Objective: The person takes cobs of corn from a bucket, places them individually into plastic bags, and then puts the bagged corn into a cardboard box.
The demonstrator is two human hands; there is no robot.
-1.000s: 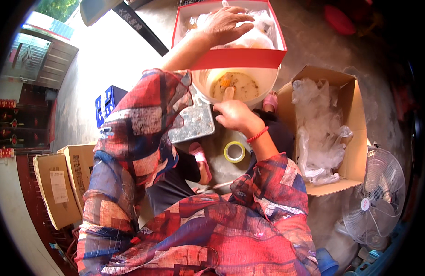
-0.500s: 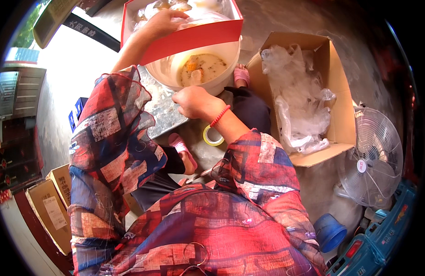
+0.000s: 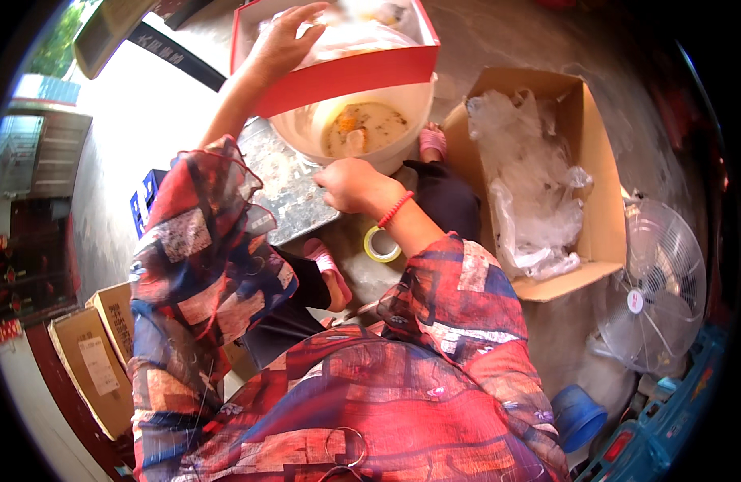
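My left hand (image 3: pixel 284 44) is over the left side of a red-sided box (image 3: pixel 346 80) with a white inside. Its fingers are spread, and nothing shows in them. Clear plastic bags (image 3: pixel 358 38) with things I cannot make out lie in the box. Under the box's near edge is a whitish tub (image 3: pixel 297 124) of cloudy liquid with dark bits, an orange lump (image 3: pixel 348 122) and a pale translucent piece (image 3: pixel 356 143). Just this side of the tub's rim, my right hand (image 3: pixel 358 186) is closed, thumb against fingers. What it holds, if anything, is hidden.
On the right stands an open cardboard box (image 3: pixel 603 185) of clear plastic bags, with a fan (image 3: pixel 655 289) beyond it. A tape roll (image 3: pixel 382 243) lies by my feet near a grey metal plate (image 3: pixel 286 181). A blue bucket (image 3: pixel 578 418) and cardboard cartons (image 3: pixel 89 365) sit lower down.
The whole view has shifted slightly. My left hand has drawn back a little from the bags toward the box's left side, its fingers spreading. My right hand stays closed by the tub.
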